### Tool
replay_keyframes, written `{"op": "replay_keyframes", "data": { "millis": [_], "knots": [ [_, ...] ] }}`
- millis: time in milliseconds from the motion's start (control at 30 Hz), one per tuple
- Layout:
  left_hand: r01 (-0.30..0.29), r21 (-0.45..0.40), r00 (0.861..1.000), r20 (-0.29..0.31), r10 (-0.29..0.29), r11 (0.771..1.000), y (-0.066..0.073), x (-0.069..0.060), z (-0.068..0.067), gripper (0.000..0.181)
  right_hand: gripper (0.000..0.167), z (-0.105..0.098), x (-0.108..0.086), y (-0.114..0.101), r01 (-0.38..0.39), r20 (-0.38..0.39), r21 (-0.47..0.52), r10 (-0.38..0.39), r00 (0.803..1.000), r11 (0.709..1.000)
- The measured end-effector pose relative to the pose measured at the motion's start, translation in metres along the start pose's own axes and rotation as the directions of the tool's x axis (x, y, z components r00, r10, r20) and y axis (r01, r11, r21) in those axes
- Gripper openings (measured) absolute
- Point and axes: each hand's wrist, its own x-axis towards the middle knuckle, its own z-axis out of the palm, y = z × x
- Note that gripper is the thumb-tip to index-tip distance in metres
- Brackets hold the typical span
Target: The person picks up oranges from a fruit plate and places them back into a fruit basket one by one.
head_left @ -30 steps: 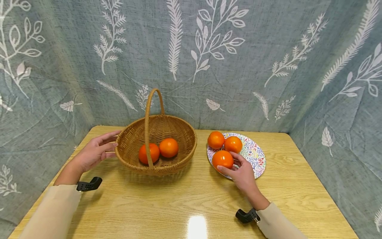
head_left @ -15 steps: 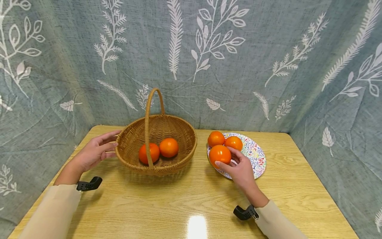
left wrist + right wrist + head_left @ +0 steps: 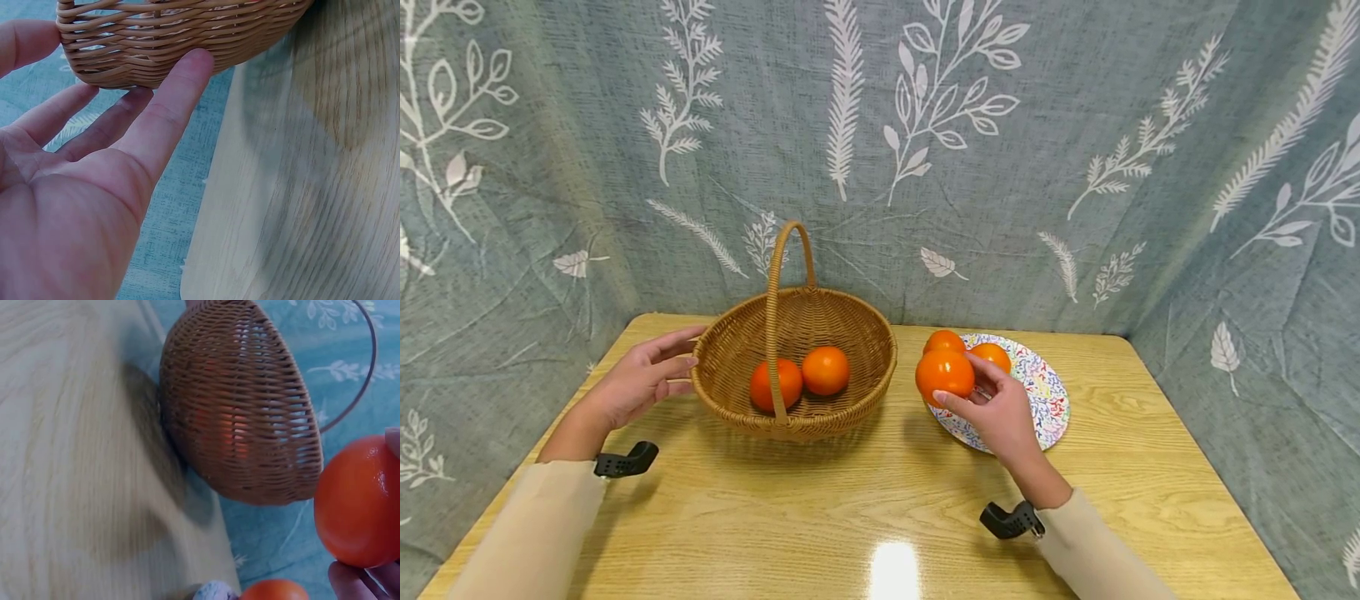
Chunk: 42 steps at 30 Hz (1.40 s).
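My right hand [image 3: 1003, 412] pinches a smooth, round orange fruit [image 3: 945, 373] between thumb and fingers, raised above the front left of a speckled plate [image 3: 1042, 396]. Behind it, two similar fruits, one at the back left [image 3: 943, 340] and one beside it [image 3: 994, 357], sit on the plate partly covered. At the left, my left hand [image 3: 636, 382] touches the outer side of a wicker basket [image 3: 724, 367] with extended fingers, also seen in the left wrist view. Two more fruits lie inside the basket, a left fruit [image 3: 788, 385] partly behind the handle and a right fruit [image 3: 826, 371].
The basket's tall arched handle [image 3: 772, 308] rises over its opening. Basket and plate stand side by side on a wooden table [image 3: 820, 508], with a gap between them. A grey-blue leaf-patterned cloth [image 3: 865, 242] hangs behind and at both sides.
My right hand has lifted the fruit off the plate's front, moving it up and slightly left. The left hand and the basket have stayed in place.
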Motion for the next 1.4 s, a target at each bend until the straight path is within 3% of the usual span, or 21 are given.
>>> {"op": "replay_keyframes", "data": {
  "millis": [600, 1400],
  "knots": [
    [0.006, 0.022, 1.000, 0.004, -0.006, 1.000, 0.001, -0.001, 0.001, 0.065, 0.071, 0.019, 0.018, -0.018, 0.067, 0.075, 0.068, -0.072, 0.995, 0.995],
    [0.017, 0.028, 1.000, -0.005, -0.017, 0.999, 0.001, 0.000, 0.001, 0.066, 0.064, 0.050, 0.040, -0.044, 0.050, 0.125, 0.089, -0.061, 0.990, 0.995]
  ]
}}
